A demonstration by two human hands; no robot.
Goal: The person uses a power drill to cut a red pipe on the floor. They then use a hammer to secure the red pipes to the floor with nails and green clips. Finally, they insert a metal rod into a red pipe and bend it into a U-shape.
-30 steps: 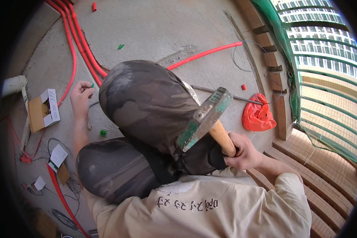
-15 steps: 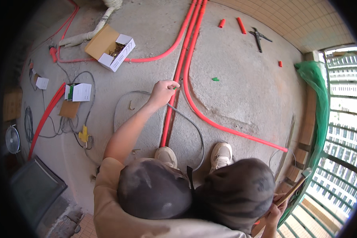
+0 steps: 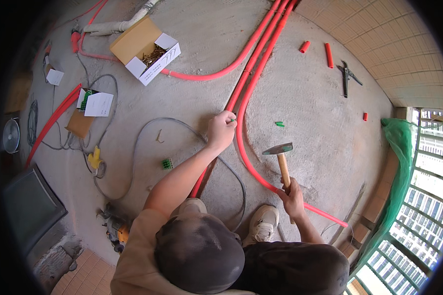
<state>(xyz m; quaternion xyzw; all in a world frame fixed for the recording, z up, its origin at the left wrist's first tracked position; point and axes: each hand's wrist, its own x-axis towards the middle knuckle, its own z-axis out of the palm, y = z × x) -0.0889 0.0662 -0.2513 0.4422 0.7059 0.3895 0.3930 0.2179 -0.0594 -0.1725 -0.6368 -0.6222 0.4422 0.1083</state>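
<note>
My left hand (image 3: 222, 131) is closed in a pinch beside the red conduit pipes (image 3: 247, 70) on the concrete floor. A small green plastic plug (image 3: 233, 120) shows at its fingertips, mostly hidden by them. My right hand (image 3: 294, 197) grips the wooden handle of a hammer (image 3: 282, 166), held upright with its metal head raised above the curved red pipe. Two loose green plugs (image 3: 279, 124) lie on the floor to the right of the pipes. Nearer my left forearm is a small green cluster of plugs (image 3: 168, 163).
An open white box (image 3: 161, 60) of brass-coloured hardware stands at the far left; another box (image 3: 98, 104) holds green plugs. A grey cable (image 3: 142, 129) loops across the floor. Black pipe cutters (image 3: 346, 79) and red pipe offcuts (image 3: 329, 55) lie far right. Green netting (image 3: 398, 162) hangs by the railing.
My right hand has brought the hammer up from the lower right to above the curved pipe. My left hand remains pinched by the pipes; the view has shifted slightly.
</note>
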